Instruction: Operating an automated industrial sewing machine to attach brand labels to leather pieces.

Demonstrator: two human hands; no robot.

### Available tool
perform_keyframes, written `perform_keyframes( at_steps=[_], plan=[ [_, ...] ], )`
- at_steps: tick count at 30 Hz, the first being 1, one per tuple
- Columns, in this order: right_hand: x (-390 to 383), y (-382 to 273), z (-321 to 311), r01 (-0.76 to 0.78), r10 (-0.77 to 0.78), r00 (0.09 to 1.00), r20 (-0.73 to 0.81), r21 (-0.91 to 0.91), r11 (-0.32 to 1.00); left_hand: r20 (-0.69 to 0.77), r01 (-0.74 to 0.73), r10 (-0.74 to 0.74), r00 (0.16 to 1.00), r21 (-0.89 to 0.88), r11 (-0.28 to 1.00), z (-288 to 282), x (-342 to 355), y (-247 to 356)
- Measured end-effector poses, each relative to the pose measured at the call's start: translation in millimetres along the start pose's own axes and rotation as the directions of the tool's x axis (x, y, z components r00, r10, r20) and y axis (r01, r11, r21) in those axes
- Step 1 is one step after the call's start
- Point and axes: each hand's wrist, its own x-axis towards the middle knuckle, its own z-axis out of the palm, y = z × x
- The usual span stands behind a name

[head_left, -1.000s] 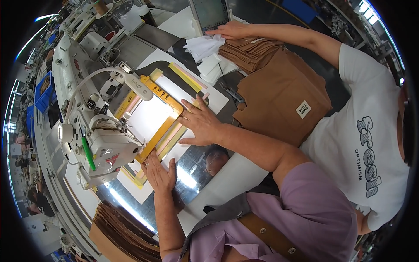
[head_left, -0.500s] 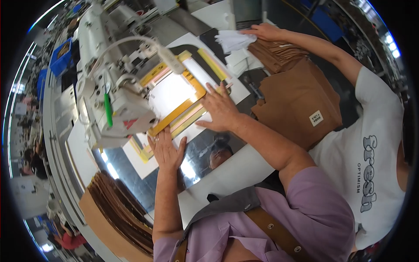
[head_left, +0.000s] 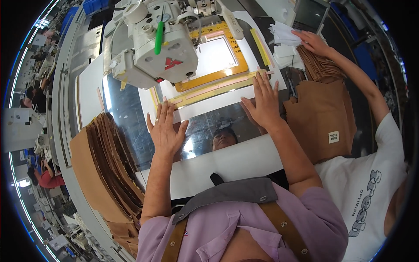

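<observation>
Both my hands lie along the near edge of a white template sheet [head_left: 232, 97] under a sewing machine head [head_left: 172, 51]. My left hand [head_left: 166, 132] is flat with spread fingers, fingertips at the sheet's left near corner by the tape strips. My right hand [head_left: 266, 105] is also open, its fingertips touching the taped edge at the right near corner. Neither hand holds anything. Beyond them an orange-yellow frame [head_left: 212, 78] sits on the sheet around a brightly lit white area. Part of the frame is hidden behind the machine head.
A green-handled tool [head_left: 159, 38] is stuck upright on the machine. Stacked brown pieces [head_left: 98, 170] stand at the left. At right are brown pieces [head_left: 321, 109] and white cloths [head_left: 286, 34], touched by a co-worker's hand [head_left: 312, 43]. Shiny metal plate [head_left: 205, 139] lies before me.
My hands have come off the orange-yellow frame's near corners and now rest at the sheet's near edge, wider apart. The head view has shifted. The co-worker's hand stays at the white cloths.
</observation>
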Motion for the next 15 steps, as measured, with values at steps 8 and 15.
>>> perform_keyframes(
  at_steps=[8,15],
  plan=[
    [-65,-60,-12,0.348,-0.361,0.933,0.001,0.265,0.899,-0.339,0.304,-0.297,0.893,-0.036,0.952,-137,-83,-70],
    [-45,-96,-7,0.425,-0.448,0.894,-0.002,0.314,0.849,-0.356,0.661,-0.64,0.68,-0.077,0.746,-180,-192,-217]
  ],
)
